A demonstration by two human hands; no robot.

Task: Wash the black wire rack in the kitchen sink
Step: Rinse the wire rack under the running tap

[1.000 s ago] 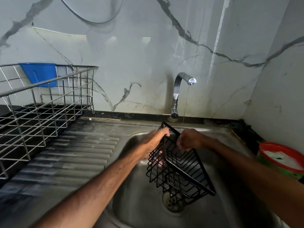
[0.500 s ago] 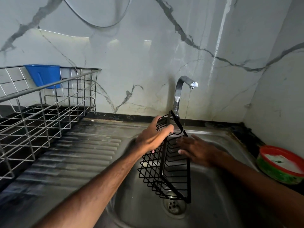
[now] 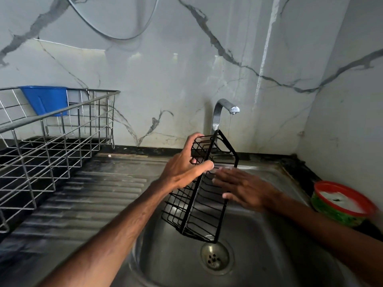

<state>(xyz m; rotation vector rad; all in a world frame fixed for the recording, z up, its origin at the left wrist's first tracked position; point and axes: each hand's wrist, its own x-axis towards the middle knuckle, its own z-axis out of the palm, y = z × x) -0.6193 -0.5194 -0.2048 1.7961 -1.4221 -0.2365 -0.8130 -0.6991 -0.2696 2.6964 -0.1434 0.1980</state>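
Our left hand (image 3: 182, 168) grips the rack (image 3: 191, 204) at its top end, fingers curled round the wires. Right hand (image 3: 244, 188) lies flat on its side, fingers straight. Rack hangs upright over the sink (image 3: 269, 255), toward its back edge. We'd shift it under the tap (image 3: 222, 112) trickle and rub along the wires.

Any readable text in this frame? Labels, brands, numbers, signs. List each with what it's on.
None readable.
Green tub with red rim: mottled print on the side, too blurred to make out any letters.
Blue plastic holder, faucet, black wire rack, steel dish rack: no markings visible.
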